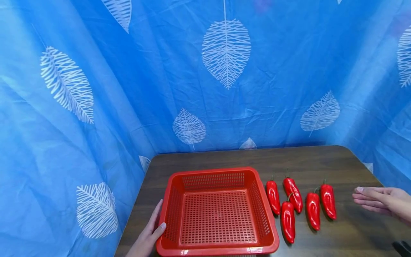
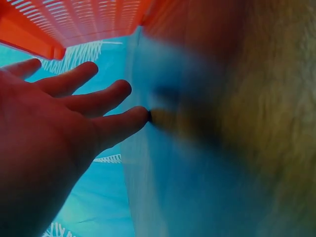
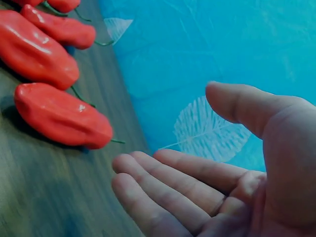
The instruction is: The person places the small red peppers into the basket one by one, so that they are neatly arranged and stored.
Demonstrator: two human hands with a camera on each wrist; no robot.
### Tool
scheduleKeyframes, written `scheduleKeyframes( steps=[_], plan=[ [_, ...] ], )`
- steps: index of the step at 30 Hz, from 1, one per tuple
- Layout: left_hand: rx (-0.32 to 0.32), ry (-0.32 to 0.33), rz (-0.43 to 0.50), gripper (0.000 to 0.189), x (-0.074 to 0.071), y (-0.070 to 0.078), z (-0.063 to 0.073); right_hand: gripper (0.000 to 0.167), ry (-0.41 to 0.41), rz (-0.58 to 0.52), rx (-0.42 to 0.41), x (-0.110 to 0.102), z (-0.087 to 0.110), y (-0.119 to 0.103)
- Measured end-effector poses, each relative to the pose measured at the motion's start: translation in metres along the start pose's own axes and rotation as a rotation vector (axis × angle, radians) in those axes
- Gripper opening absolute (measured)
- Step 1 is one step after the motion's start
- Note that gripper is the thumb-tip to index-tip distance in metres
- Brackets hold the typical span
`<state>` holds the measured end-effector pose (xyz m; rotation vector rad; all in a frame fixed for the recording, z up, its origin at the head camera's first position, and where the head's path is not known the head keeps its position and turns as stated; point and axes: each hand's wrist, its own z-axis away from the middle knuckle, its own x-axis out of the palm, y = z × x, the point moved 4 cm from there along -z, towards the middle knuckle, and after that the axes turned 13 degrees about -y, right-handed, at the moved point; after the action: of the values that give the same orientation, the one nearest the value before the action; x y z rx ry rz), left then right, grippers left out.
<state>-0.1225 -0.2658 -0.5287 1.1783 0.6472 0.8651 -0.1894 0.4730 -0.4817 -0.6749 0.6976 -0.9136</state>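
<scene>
Left hand (image 1: 147, 232): wide, fingers spread and straight, thumb at rim of one red plastic basket (image 1: 212, 171) just right of it. Right hand (image 1: 386, 201): wide, fingers extended, thumb apart. Five red chili peppers (image 1: 288, 222), green-stemmed, left of right hand, between it and basket; nearest pepper near fingertips, apart. One wood-grain table (image 1: 250, 159) under both hands; blue leaf-print curtain (image 1: 276, 71) beyond them.

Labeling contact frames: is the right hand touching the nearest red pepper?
Apart. Head view shows bare tabletop between the right hand and the nearest red pepper.
</scene>
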Motion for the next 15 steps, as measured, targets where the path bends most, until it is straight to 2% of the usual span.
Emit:
scheduleKeyframes(
  steps=[6,15],
  plan=[
    [-0.005,-0.021,0.058,0.086,0.004,-0.001,-0.001,0.092,-0.058,0.015,0.043,0.005,-0.012,0.012],
    [0.034,-0.021,0.045,0.088,0.007,0.001,-0.003,0.096,-0.095,0.055,0.059,0.011,-0.032,0.024]
  ],
)
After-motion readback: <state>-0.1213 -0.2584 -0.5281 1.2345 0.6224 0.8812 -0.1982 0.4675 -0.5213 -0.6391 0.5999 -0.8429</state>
